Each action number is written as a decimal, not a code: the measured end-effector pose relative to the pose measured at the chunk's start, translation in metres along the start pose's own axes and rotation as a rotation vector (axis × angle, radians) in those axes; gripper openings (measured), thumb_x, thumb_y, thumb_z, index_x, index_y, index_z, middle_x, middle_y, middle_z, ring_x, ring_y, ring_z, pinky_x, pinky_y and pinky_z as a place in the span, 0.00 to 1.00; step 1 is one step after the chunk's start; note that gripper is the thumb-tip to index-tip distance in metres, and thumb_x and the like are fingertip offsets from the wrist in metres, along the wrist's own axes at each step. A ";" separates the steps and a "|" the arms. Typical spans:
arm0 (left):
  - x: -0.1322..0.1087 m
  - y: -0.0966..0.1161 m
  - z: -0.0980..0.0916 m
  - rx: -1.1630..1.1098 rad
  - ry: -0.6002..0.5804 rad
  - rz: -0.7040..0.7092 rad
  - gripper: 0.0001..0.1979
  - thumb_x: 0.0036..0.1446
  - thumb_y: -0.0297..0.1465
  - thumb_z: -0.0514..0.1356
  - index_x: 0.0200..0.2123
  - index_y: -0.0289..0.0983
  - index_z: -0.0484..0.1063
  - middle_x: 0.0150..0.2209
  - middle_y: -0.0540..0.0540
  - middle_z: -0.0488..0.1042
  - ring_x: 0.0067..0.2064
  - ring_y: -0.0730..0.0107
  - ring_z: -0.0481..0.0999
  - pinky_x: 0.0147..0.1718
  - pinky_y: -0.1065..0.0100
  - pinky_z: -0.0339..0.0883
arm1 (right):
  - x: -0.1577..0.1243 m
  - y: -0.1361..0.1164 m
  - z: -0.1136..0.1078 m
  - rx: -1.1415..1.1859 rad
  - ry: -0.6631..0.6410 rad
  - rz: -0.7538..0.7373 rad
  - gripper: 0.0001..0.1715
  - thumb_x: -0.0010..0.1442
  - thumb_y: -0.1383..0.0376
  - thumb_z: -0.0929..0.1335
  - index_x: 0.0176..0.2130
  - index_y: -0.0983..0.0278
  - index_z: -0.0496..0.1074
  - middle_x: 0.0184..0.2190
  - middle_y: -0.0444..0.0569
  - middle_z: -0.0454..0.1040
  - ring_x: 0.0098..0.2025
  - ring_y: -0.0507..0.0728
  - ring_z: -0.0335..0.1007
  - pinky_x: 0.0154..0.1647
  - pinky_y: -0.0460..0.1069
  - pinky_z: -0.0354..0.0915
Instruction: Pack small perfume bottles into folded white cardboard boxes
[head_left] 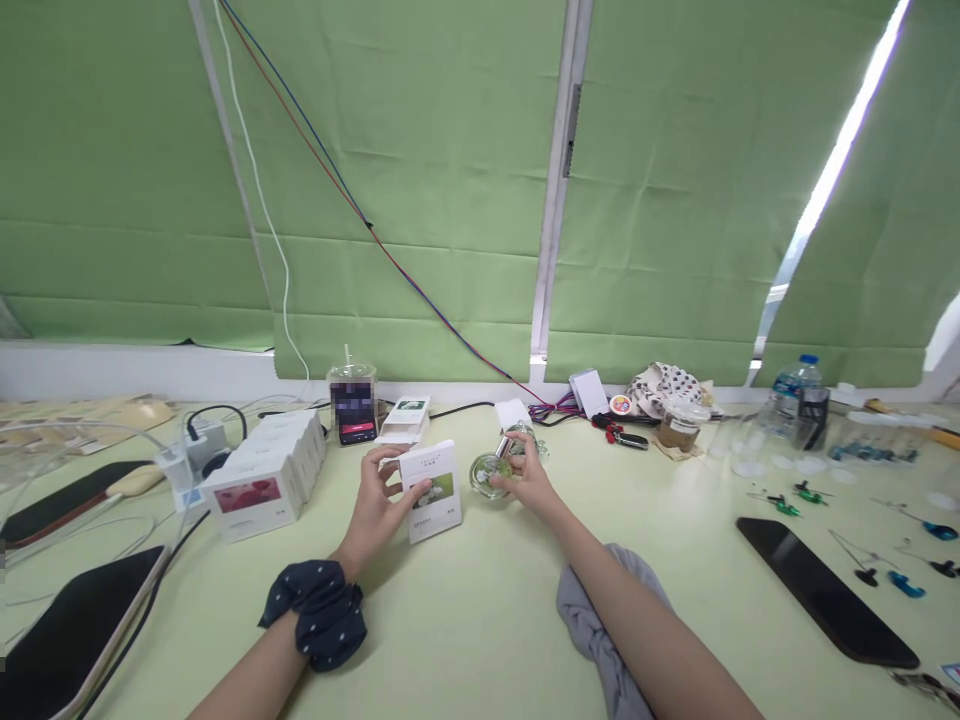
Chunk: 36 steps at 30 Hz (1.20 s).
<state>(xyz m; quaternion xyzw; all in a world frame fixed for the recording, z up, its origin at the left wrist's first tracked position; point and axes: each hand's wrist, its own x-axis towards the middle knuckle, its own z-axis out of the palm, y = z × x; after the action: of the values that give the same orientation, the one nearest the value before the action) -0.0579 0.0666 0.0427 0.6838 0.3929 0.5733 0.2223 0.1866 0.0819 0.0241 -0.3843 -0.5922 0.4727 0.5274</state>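
- The two hands are held apart from each other above the tabletop, each occupied with its own thing.
- A white box is gripped by the left hand, with the thumb laid across the printed flower picture and the fingers passed behind its left edge.
- The box is held nearly upright with a slight lean, its long axis running up and down and its printed face turned toward the wearer; whether its lower edge is rested on the tabletop cannot be told.
- A round glass bottle is pinched by the right hand, just to the right of the box and apart from it.
- The bottle's long axis is slanted: the round body is pointed down and left, toward the box, while the shiny neck is pointed up and right.
- The bottle is thus placed between the box and the right hand, with the left hand kept on the box's far side.
- Another glass item is partly hidden behind the right hand.
- Beyond the left hand, an opened white carton is seen lying down, and farther left a row of white cartons is lined up.
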 end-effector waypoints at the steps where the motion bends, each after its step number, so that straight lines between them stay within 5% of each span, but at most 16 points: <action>1: 0.000 0.000 0.000 0.007 0.013 0.008 0.23 0.48 0.36 0.65 0.43 0.44 0.55 0.48 0.47 0.59 0.47 0.65 0.71 0.33 0.66 0.75 | 0.000 0.000 0.000 0.004 0.003 -0.003 0.44 0.40 0.60 0.73 0.51 0.56 0.48 0.30 0.41 0.69 0.31 0.55 0.69 0.25 0.46 0.64; 9: 0.000 -0.005 0.002 0.036 0.081 0.038 0.21 0.48 0.36 0.65 0.41 0.43 0.56 0.46 0.47 0.56 0.46 0.65 0.69 0.31 0.69 0.75 | 0.000 0.004 0.003 0.000 0.005 -0.018 0.43 0.40 0.63 0.73 0.51 0.56 0.50 0.29 0.40 0.69 0.32 0.56 0.70 0.27 0.47 0.65; 17: 0.001 0.000 0.001 -0.008 0.056 0.043 0.19 0.47 0.36 0.65 0.37 0.42 0.58 0.42 0.49 0.58 0.45 0.66 0.69 0.28 0.70 0.75 | -0.001 0.000 0.004 0.041 0.011 0.002 0.43 0.39 0.64 0.74 0.50 0.56 0.52 0.28 0.40 0.69 0.31 0.56 0.70 0.24 0.46 0.65; 25: -0.002 0.006 0.002 0.087 -0.034 0.067 0.12 0.57 0.36 0.58 0.44 0.43 0.63 0.44 0.46 0.62 0.49 0.62 0.67 0.33 0.65 0.76 | 0.000 -0.006 0.006 0.109 -0.004 0.042 0.46 0.36 0.63 0.75 0.50 0.56 0.52 0.28 0.40 0.70 0.29 0.55 0.70 0.18 0.43 0.64; 36: -0.003 0.008 0.000 0.365 -0.228 0.584 0.14 0.61 0.22 0.49 0.46 0.44 0.59 0.53 0.42 0.56 0.55 0.63 0.62 0.47 0.57 0.68 | -0.001 -0.022 0.000 0.302 0.297 -0.140 0.48 0.39 0.63 0.76 0.53 0.56 0.49 0.35 0.45 0.74 0.31 0.55 0.73 0.22 0.44 0.69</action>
<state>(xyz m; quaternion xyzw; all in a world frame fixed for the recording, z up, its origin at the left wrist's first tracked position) -0.0553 0.0596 0.0465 0.8551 0.2495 0.4533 -0.0344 0.1873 0.0755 0.0454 -0.3242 -0.4556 0.4563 0.6922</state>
